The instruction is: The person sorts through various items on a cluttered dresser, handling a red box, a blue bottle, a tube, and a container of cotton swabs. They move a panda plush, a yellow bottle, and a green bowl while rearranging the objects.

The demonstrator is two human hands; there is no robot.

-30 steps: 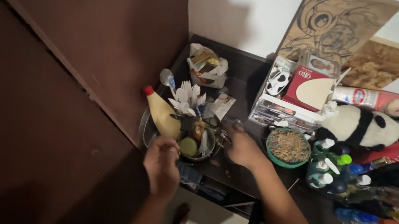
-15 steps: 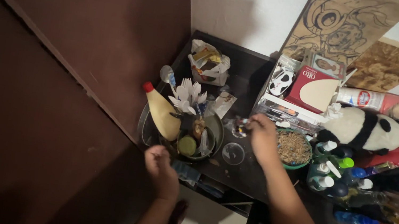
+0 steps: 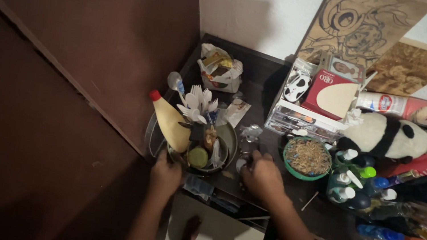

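While the left hand (image 3: 165, 174) grips the near rim of the metal bowl (image 3: 230, 138), fingers curled on it, the right hand (image 3: 262, 176) lies palm down just right of the bowl, covering a small clear thing; whether it holds that I cannot tell. Sauce bottle (image 3: 171, 123) leans in the bowl. Green basket (image 3: 307, 158), spray bottles (image 3: 350, 183) and panda toy (image 3: 384, 136) crowd the right side.

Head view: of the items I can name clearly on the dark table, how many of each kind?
Squeeze bottle, cream with a red cap: 1
Green bowl of dry shreds: 1
Panda soft toy: 1
Red box: 1
Clear drawer organiser: 1
Total: 5
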